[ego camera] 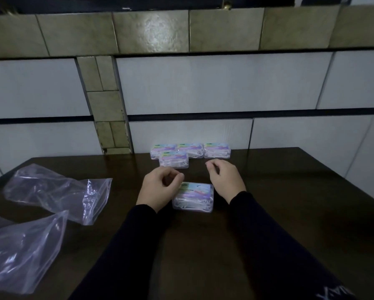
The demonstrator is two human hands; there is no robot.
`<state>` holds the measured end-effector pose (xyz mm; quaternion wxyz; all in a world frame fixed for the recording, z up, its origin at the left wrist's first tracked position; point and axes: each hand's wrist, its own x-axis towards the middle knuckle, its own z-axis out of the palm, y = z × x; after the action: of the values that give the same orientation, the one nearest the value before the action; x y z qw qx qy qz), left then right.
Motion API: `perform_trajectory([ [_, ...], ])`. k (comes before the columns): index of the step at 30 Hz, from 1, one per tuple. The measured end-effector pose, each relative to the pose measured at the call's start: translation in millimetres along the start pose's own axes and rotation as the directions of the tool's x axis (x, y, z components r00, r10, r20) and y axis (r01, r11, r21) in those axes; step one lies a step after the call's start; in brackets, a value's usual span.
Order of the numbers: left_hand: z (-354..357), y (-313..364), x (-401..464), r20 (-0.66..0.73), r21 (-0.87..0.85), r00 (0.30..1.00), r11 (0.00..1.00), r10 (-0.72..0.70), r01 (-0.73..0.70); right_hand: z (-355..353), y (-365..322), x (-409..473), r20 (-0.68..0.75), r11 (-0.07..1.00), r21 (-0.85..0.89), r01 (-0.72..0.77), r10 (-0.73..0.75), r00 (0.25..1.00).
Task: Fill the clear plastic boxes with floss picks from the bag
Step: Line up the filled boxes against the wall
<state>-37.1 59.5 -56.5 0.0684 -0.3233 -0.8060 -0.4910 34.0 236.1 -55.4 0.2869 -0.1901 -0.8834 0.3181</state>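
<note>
Working from the near edge of the dark table (290,213) outward: two dark sleeves (203,256) lead up to both hands at the table's centre. Two clear plastic bags lie at 9 o'clock from the hands, the nearer bag (23,250) at lower left and the farther bag (58,191) just beyond it; both look slack, and whether any floss picks remain inside cannot be told.

One closed box (193,197) lies flat between the wrists, label up, white floss picks visible through its wall. The left hand (160,189) hovers at the box's 10 o'clock, fingers loosely curled, holding nothing visible. The right hand (224,180) sits at 2 o'clock, fingers likewise curled and holding nothing visible. Whether either hand touches the box cannot be told.

Judged step: this box appears filled and shut, and is ready to join the finished group. To do it well, grip the box by its long sides, keep it level so the lid stays seated, and set it down at 12 o'clock beside the front box (174,159).

Beyond that, three boxes (191,150) stand in a row against the tiled wall (225,85).
</note>
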Motion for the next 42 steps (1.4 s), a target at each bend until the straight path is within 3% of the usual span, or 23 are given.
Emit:
perform_trajectory([
  [4, -8.4, 1.9, -14.9, 0.077, 0.019, 0.997, 0.999, 0.029, -0.03, -8.0, -7.5, -22.6, 0.052, 0.989, 0.071, 0.129, -0.133, 0.99],
  [7, -13.6, 1.3, -20.7, 0.159, 0.035, 0.986, 0.998, 0.055, -0.062, -13.0, -9.7, -35.8, 0.078, 0.966, 0.013, 0.257, -0.257, 0.963],
  [10, -10.3, 2.3, -23.3, 0.142, 0.07, 0.988, 0.995, 0.061, -0.071, -16.4, -9.4, -41.9, 0.128, 0.951, -0.06, 0.303, -0.294, 0.947],
  [18, 28.1, 13.7, -13.9, -0.034, 0.317, 0.998, 0.947, 0.054, -0.04, -22.4, 3.5, -40.6, 0.109, 0.983, -0.024, 0.183, -0.179, 0.978],
  [22, 39.0, 12.5, -2.0, 0.002, 0.327, 0.996, 0.941, 0.091, -0.086, -19.4, 8.8, -30.7, 0.033, 0.996, 0.004, 0.091, -0.091, 0.995],
  [25, 44.6, 7.5, 7.9, 0.028, 0.432, 0.982, 0.884, 0.185, -0.179, -19.1, 13.0, -22.3, -0.003, 0.998, 0.013, 0.054, -0.054, 0.999],
  [32, 61.0, 1.7, 35.7, -0.043, 0.577, 0.929, 0.768, 0.368, -0.278, -13.3, 21.8, 4.0, -0.022, 1.0, 0.007, 0.008, -0.008, 1.0],
  [42, 74.2, -10.2, 76.4, -0.042, 0.627, 0.943, 0.744, 0.33, -0.232, 0.9, 33.6, 50.9, -0.014, 1.0, -0.021, 0.009, -0.009, 1.0],
])
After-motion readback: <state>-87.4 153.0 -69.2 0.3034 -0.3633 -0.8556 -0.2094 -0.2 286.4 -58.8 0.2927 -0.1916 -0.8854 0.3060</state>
